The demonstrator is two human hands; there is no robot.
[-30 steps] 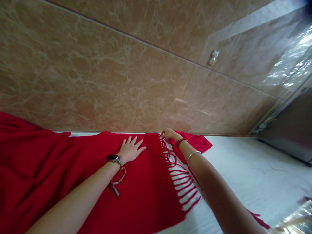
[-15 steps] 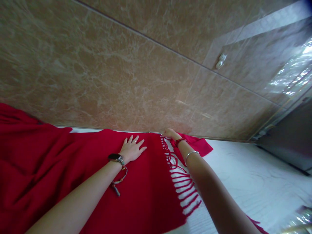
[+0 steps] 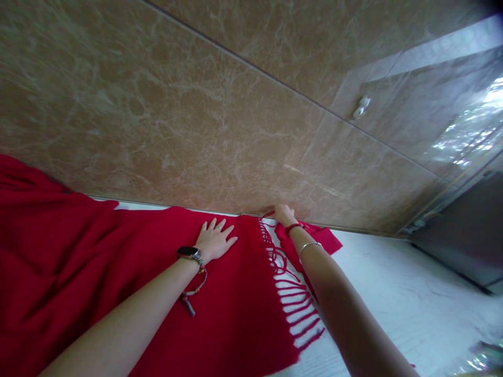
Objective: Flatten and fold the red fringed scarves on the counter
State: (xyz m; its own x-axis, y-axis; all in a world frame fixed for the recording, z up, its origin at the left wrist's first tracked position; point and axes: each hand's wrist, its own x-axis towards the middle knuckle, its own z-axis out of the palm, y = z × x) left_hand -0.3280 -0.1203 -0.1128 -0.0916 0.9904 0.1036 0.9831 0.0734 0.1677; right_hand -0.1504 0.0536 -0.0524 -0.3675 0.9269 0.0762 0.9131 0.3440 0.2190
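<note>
A red fringed scarf covers the left and middle of the white surface, bunched in folds on the left and flat near its fringed end. My left hand lies on it, fingers spread and palm down. At the far end of the fringe, close to the wall, my right hand pinches a fringe strand and holds it stretched to the right. The other tassels lie loose, some tangled near the far end. A smaller red cloth piece lies partly hidden under my right wrist.
A brown marbled tile wall rises right behind the white surface. A dark grey box-like object stands at the right. Shiny clear plastic shows in the lower right corner.
My right hand has moved a little to the right, away from the scarf's edge, drawing the fringe strand out straight. My left hand stays flat in the same place on the scarf.
</note>
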